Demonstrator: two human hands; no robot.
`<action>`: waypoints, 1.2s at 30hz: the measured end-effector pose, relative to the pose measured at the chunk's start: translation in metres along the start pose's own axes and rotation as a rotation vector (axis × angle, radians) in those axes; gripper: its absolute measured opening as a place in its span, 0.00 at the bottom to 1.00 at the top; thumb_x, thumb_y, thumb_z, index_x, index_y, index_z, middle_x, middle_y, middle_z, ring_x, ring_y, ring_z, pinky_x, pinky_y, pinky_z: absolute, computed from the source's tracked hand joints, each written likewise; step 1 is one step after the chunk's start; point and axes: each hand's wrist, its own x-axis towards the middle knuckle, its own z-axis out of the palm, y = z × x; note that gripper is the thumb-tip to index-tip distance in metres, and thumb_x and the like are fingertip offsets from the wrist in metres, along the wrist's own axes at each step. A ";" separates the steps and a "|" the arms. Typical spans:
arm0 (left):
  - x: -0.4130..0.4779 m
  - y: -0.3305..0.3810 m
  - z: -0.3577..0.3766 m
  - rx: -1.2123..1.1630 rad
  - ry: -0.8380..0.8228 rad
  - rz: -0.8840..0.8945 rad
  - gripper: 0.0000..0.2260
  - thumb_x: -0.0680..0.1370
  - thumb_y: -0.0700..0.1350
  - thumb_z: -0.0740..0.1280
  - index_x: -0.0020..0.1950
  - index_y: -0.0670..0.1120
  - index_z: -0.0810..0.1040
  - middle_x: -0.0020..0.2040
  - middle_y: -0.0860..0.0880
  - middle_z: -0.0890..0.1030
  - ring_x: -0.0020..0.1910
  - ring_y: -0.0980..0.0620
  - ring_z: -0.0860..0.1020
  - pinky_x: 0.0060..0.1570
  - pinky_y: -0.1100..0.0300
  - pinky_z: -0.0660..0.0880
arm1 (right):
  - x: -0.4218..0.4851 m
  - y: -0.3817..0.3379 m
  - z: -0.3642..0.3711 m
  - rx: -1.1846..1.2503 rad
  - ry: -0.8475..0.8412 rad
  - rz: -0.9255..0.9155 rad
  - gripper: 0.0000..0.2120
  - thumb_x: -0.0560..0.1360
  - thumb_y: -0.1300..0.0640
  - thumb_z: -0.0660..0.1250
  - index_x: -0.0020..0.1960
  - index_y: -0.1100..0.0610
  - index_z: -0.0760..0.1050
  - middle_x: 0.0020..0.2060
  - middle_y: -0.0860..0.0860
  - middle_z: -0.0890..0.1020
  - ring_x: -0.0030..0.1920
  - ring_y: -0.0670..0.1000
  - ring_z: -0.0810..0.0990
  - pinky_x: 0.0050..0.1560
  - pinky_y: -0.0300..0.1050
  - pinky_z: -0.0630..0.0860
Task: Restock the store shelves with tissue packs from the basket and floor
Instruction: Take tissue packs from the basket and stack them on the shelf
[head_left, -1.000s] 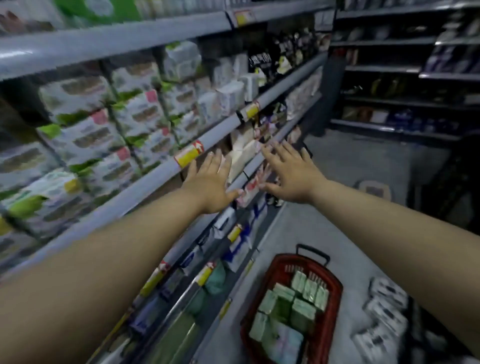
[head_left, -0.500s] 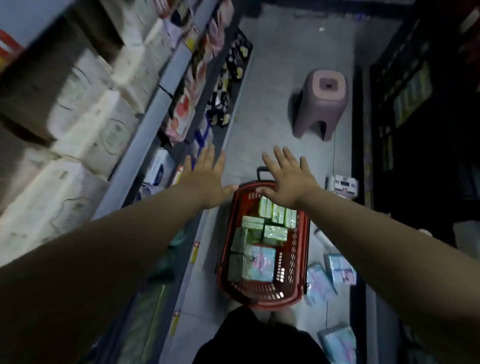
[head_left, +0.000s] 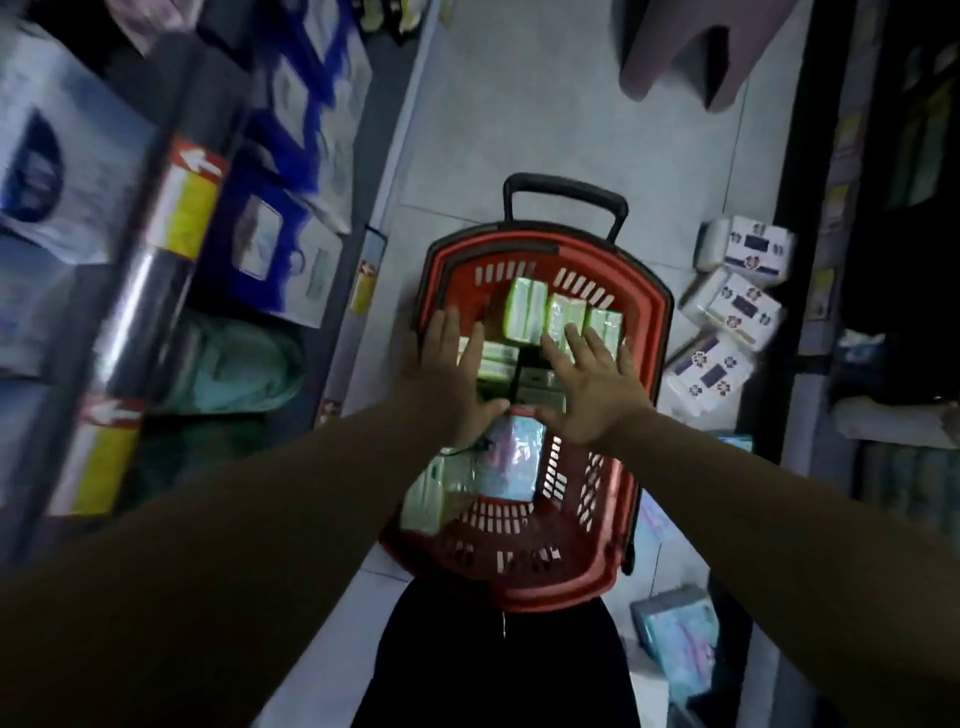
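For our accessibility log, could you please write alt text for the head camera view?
The left hand and right hand hover open over a red basket of green tissue packs on the aisle floor. White packs lie right of it; stocked shelves line the left.

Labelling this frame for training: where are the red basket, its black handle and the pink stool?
red basket (head_left: 655, 332), head view, on its right rim.
black handle (head_left: 563, 183), head view, on the top bar.
pink stool (head_left: 675, 41), head view, on its side wall.
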 end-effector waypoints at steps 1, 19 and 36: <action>0.011 0.003 0.016 -0.017 0.011 0.017 0.43 0.77 0.65 0.60 0.80 0.45 0.42 0.79 0.40 0.38 0.78 0.43 0.38 0.74 0.44 0.40 | 0.012 0.006 0.014 0.004 -0.007 -0.002 0.44 0.76 0.33 0.58 0.80 0.49 0.38 0.79 0.55 0.41 0.79 0.56 0.38 0.76 0.61 0.41; 0.048 0.041 0.170 -0.618 0.100 0.097 0.38 0.73 0.34 0.66 0.80 0.49 0.55 0.79 0.40 0.54 0.66 0.36 0.73 0.56 0.46 0.77 | 0.077 0.025 0.120 0.299 0.244 0.125 0.25 0.72 0.56 0.70 0.65 0.56 0.64 0.52 0.56 0.79 0.53 0.60 0.78 0.44 0.48 0.72; 0.021 0.004 0.070 -1.382 -0.006 -0.663 0.30 0.74 0.60 0.69 0.68 0.41 0.72 0.65 0.42 0.76 0.57 0.43 0.76 0.57 0.51 0.73 | 0.006 0.071 -0.013 1.672 0.417 0.741 0.05 0.75 0.55 0.70 0.48 0.57 0.78 0.43 0.52 0.86 0.38 0.52 0.85 0.38 0.48 0.82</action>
